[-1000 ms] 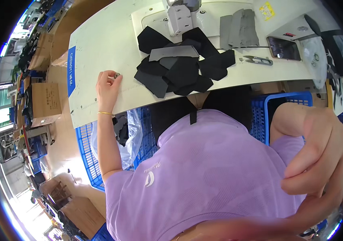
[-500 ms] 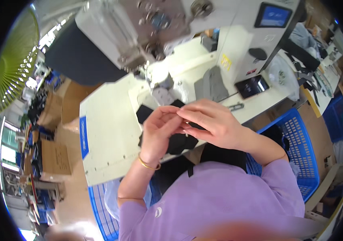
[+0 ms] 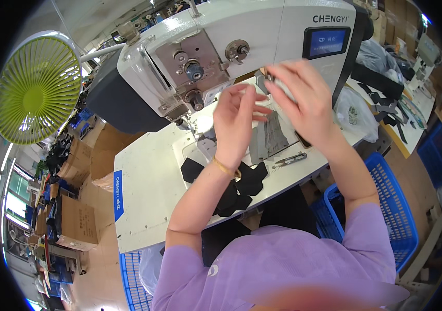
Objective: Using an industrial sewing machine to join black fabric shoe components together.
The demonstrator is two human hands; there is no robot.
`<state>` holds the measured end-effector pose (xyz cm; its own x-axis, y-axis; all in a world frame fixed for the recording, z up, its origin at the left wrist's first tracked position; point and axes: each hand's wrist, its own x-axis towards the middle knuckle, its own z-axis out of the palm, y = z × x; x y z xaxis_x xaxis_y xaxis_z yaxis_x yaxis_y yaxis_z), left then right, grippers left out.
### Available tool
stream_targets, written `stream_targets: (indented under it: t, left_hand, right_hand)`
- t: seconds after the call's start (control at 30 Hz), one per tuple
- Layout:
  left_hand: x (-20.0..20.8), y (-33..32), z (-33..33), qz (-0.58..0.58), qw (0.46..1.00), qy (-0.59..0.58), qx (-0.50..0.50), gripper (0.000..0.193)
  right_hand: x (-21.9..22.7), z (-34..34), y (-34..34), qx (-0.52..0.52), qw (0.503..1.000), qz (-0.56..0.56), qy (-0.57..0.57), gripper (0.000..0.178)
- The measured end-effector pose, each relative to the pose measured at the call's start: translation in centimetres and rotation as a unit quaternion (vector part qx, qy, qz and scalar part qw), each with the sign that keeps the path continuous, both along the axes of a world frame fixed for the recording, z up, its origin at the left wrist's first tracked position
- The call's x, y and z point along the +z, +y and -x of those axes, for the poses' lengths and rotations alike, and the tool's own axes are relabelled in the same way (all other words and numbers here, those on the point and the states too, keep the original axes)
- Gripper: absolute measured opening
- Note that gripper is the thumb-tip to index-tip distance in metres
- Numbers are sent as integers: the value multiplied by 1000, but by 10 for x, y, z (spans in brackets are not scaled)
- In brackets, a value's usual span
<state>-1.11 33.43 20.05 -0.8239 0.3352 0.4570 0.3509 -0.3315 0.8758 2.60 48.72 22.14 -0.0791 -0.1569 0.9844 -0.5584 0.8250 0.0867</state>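
Hands parted since earlier frame: left hand point(image 3: 235, 122) loosely curled, right hand point(image 3: 306, 101) blurred; cannot tell if either grips anything. Black angular fabric pieces point(image 3: 252, 180) on white bench point(image 3: 148, 207) below left hand. Likely mid-handling; next move calls for steadier hands.

White table point(image 3: 146, 207)

A sewing machine point(image 3: 262, 31) is borne on top. Black fabric pieces point(image 3: 252, 179) are heaped near the front edge; grey pieces point(image 3: 273, 139) are laid farther back, with thread snips point(image 3: 289, 159) set beside. A phone point(image 3: 302, 139) is mostly hidden.
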Motion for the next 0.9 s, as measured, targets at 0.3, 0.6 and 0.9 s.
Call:
stream_targets:
  t: [0.3, 0.6, 0.9]
  left_hand:
    - [26, 16, 24, 95, 940, 251, 212, 28]
    - [20, 19, 29, 90, 917, 295, 251, 25]
    - [13, 8, 20, 103, 956, 211, 176, 14]
  right_hand:
    - [28, 33, -12, -71, 993, -56, 69, 26]
    - [16, 59, -11, -17, 993, 9, 116, 31]
    - [61, 26, 4, 546, 705, 424, -160, 31]
